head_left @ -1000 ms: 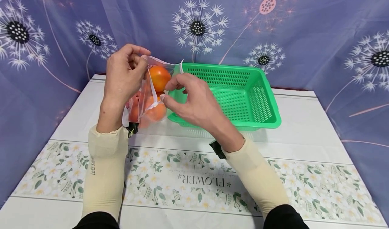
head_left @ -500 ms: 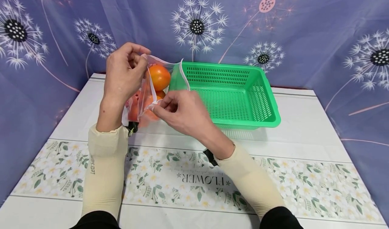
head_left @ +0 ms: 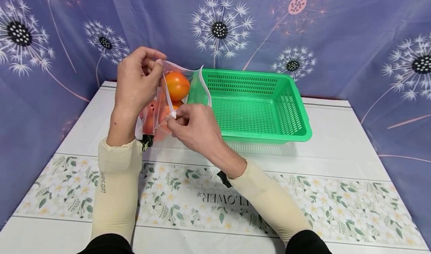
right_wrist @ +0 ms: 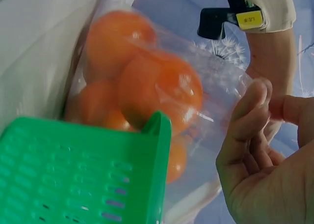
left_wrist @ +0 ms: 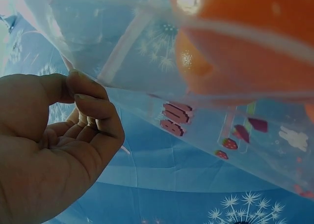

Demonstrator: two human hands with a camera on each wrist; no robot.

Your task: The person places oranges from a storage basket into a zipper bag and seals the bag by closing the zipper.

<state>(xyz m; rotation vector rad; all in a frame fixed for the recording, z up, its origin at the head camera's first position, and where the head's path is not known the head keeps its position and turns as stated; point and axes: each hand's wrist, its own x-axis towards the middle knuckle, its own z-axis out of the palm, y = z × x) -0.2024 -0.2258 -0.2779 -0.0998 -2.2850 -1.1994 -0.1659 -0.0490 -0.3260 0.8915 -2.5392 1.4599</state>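
A clear plastic zip bag (head_left: 159,110) stands upright at the left of the table, its mouth with white zip strips spread apart. Inside lie several round, shiny orange fruits (head_left: 177,86); their exact kind I cannot tell. My left hand (head_left: 136,80) pinches the bag's upper left corner between thumb and index finger. At the near end of the zip, my right hand (head_left: 195,127) pinches the bag's edge, thumb against index finger. Printed strawberries and pink lettering mark the bag (left_wrist: 196,121) in the left wrist view. In the right wrist view the basket's corner hides some fruits.
A green perforated plastic basket (head_left: 256,115) stands to the right of the bag, close beside it. The table (head_left: 336,141) has a white cover with a floral band. A blue-purple curtain (head_left: 161,18) with dandelion prints hangs behind and at both sides.
My right hand has moved left and toward me, from above the bag's mouth to the near zip end, and now pinches the edge. The left hand keeps its place at the corner.
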